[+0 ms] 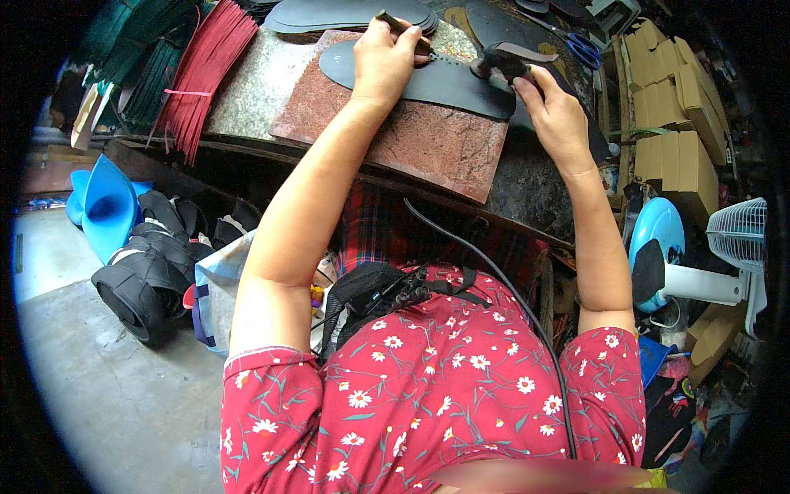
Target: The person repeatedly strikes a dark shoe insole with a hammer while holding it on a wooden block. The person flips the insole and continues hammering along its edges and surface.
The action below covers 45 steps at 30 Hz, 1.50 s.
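A dark grey shoe sole point(448, 90) lies flat on a reddish stone slab point(444, 156) on the workbench. My left hand point(385, 62) rests over the sole, its fingers closed around a dark, rod-like punch point(420, 47) that is held tilted. A row of small marks runs along the sole just right of the punch. My right hand point(558, 115) grips a hammer point(495, 61) by its handle, with the dark head above the sole's right part. Most of the handle is hidden by my fingers.
More dark soles point(350, 15) are stacked at the back. A bundle of red strips point(202, 66) lies at the left, beside dark green ones point(123, 49). Blue-handled scissors point(583, 51) lie at the back right, near cardboard boxes point(675, 165). A fan point(736, 239) stands at the right.
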Tool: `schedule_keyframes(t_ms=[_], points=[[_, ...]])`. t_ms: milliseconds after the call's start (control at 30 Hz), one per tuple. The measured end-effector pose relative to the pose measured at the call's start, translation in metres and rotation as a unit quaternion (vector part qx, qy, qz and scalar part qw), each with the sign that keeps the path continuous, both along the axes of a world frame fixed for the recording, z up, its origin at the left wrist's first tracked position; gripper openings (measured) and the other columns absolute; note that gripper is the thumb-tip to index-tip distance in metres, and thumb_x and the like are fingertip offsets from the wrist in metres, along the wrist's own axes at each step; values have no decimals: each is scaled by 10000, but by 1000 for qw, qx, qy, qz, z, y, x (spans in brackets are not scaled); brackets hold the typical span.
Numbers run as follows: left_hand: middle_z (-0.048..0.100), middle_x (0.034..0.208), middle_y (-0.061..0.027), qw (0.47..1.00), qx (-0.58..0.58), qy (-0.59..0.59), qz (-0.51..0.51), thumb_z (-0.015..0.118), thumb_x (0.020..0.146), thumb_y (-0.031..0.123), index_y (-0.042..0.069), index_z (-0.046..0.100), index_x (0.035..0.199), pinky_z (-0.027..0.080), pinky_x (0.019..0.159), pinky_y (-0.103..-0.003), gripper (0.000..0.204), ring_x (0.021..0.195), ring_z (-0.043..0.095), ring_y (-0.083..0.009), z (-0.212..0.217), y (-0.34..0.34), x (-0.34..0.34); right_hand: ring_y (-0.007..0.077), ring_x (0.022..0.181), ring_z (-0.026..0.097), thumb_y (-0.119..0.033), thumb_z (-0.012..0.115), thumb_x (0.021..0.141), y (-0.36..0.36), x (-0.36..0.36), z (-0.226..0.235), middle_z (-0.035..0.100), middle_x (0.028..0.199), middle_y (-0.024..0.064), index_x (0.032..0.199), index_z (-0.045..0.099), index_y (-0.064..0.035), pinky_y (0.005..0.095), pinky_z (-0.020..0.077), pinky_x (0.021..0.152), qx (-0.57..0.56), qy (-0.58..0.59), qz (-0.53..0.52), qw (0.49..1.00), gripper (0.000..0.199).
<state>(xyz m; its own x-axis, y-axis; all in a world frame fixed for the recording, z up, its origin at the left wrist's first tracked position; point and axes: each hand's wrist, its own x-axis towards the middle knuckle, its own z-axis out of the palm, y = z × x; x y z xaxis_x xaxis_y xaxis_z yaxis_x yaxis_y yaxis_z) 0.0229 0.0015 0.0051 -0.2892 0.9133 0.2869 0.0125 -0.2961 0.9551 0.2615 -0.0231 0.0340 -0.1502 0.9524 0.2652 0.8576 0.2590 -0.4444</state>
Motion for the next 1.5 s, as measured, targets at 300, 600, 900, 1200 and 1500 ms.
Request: schedule_keyframes(t_ms=[300, 600, 900, 1200, 1500], points=[[675, 774, -195, 935, 124, 326, 69, 706, 848, 170, 15, 596, 951, 551, 658, -391, 216, 727, 693, -320, 2, -3, 4, 35, 588, 486, -290, 582, 986, -16, -6, 62, 567, 708, -32, 1203, 620, -83, 186, 396, 518, 114, 267, 178, 940, 303], [667, 757, -175, 905, 127, 397, 82, 670, 885, 182, 43, 554, 994, 533, 642, -415, 212, 732, 683, -332, 1, -6, 13, 373, 797, 664, -458, 551, 949, -7, -11, 30, 684, 809, 155, 1134, 622, -166, 429, 512, 666, 30, 81, 58, 995, 353], [696, 798, -90, 998, -13, 63, 6, 670, 885, 72, -20, 594, 918, 565, 616, -258, 124, 683, 680, -130, -1, -1, -28, 375, 910, 664, -491, 533, 936, 0, -6, 8, 703, 904, 156, 1144, 624, -199, 459, 517, 762, -22, -14, 28, 999, 370], [685, 755, -158, 944, 88, 303, 95, 716, 838, 153, 7, 594, 930, 553, 636, -370, 211, 680, 691, -288, 4, -7, -22, 211, 716, 594, -373, 549, 977, -4, -19, 80, 643, 788, 70, 1148, 639, -128, 305, 459, 591, 73, 257, 189, 945, 312], [686, 778, -154, 995, -17, 74, 60, 634, 894, 73, -47, 549, 941, 596, 609, -319, 154, 692, 707, -223, 3, -3, -16, 398, 860, 666, -491, 519, 948, 10, -21, 24, 700, 862, 166, 1107, 629, -181, 482, 521, 712, 63, -58, 51, 995, 366]])
